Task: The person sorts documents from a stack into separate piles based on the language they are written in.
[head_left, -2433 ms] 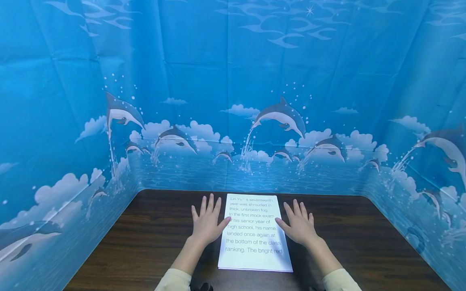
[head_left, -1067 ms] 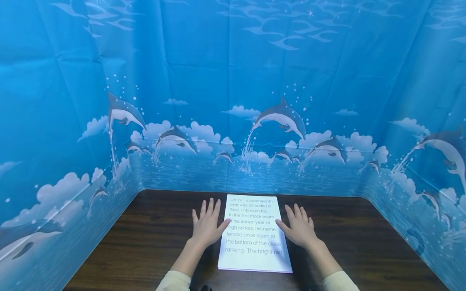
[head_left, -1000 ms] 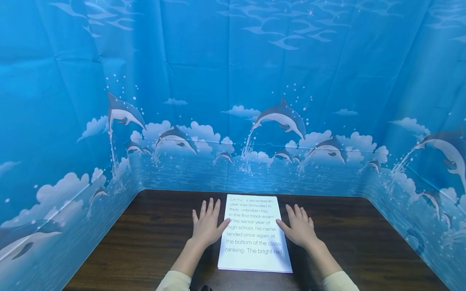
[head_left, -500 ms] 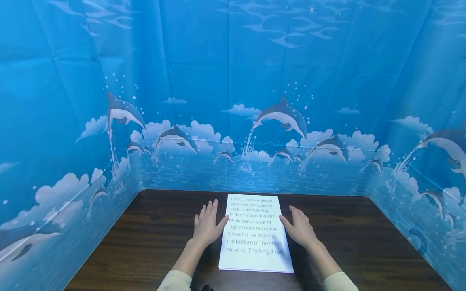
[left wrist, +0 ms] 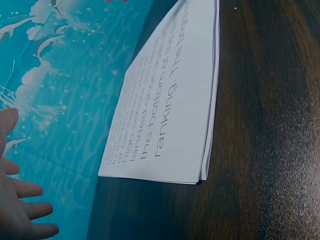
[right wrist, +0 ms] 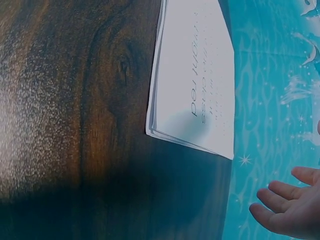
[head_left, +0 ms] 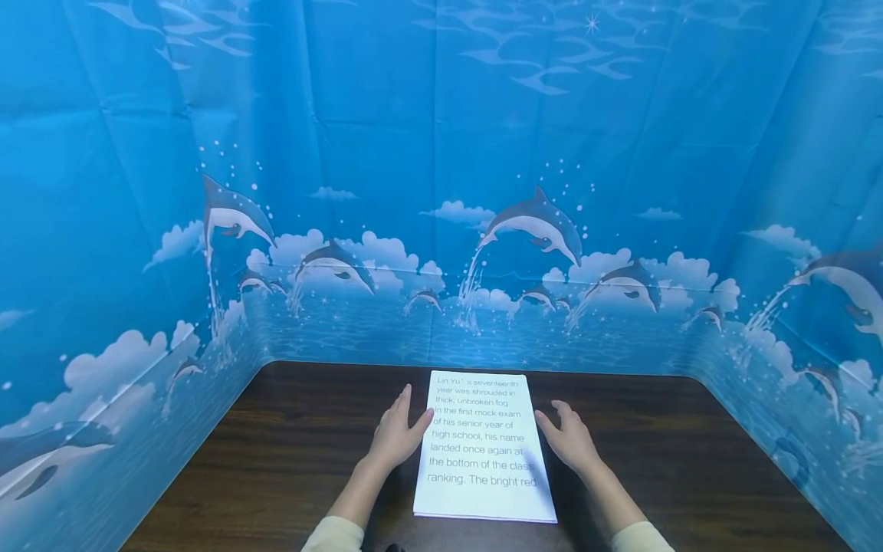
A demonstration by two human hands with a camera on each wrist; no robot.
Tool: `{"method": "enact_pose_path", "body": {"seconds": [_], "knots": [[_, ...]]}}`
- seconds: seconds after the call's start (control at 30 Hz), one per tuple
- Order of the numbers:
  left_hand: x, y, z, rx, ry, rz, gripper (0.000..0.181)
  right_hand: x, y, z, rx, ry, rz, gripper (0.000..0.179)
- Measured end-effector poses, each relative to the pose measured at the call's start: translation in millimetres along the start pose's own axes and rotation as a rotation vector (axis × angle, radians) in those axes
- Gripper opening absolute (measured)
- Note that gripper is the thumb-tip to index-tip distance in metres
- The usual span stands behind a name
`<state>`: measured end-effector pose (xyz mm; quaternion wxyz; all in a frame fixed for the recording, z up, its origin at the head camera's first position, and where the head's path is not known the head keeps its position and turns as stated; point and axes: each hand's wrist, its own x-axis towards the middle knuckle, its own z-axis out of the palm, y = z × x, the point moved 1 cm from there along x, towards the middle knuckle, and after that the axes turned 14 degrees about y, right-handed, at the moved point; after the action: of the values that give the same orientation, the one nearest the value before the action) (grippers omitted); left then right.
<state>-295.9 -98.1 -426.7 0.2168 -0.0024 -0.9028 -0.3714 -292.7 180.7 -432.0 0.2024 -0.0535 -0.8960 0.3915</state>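
A stack of white paper sheets (head_left: 483, 494) printed with large text lies on the dark wooden table (head_left: 276, 460), between my two hands. My left hand (head_left: 393, 435) is beside its left edge, turned partly on its side with the thumb nearest the paper. On the other side, my right hand (head_left: 571, 440) sits a little off the right edge, fingers relaxed. Neither hand holds anything. In the left wrist view the left fingers (left wrist: 30, 210) look spread apart from the stack (left wrist: 185, 125). The right fingers (right wrist: 280, 200) likewise show apart from the stack (right wrist: 175, 90) in the right wrist view.
A blue curtain (head_left: 386, 138) with dolphins, clouds and water surrounds the table at the back and both sides. A small dark object (head_left: 394, 548) shows at the bottom edge near my left forearm.
Both hands have turned from palms down with spread fingers to more on their sides. The right hand has shifted slightly away from the stack's edge. The paper has stayed in place.
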Motion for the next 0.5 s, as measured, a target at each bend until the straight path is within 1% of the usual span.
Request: {"method": "enact_pose_path", "body": {"seconds": [0.13, 0.17, 0.23, 0.27, 0.3, 0.37, 0.47, 0.5], "knots": [[0.0, -0.9, 1.5, -0.049, -0.012, -0.037, 0.072, -0.9, 2, 0, 0.024, -0.002, 0.02, 0.062], [-0.2, -0.7, 1.7, -0.066, -0.014, -0.044, 0.074, -1.8, 3, 1, 0.026, 0.008, 0.015, 0.063], [-0.6, -1.0, 2.1, -0.112, -0.018, -0.067, 0.076, -1.7, 4, 2, 0.038, 0.005, 0.032, 0.064], [0.4, -5.8, 5.8, -0.135, -0.015, -0.059, 0.077, -1.1, 6, 3, 0.043, 0.005, 0.036, 0.066], [0.2, -6.1, 6.4, -0.16, -0.016, -0.072, 0.078, 0.2, 9, 6, 0.05, 0.002, 0.046, 0.067], [0.2, -6.3, 6.9, -0.209, -0.019, -0.108, 0.08, 5.1, 22, 14, 0.043, -0.002, 0.054, 0.07], [0.9, -7.5, 8.6, -0.249, -0.025, -0.163, 0.08, 19.6, 55, 35, 0.006, -0.015, 0.068, 0.077], [0.0, -3.3, 5.8, -0.255, -0.03, -0.194, 0.079, 24.1, 66, 42, -0.004, -0.015, 0.077, 0.079]]}}
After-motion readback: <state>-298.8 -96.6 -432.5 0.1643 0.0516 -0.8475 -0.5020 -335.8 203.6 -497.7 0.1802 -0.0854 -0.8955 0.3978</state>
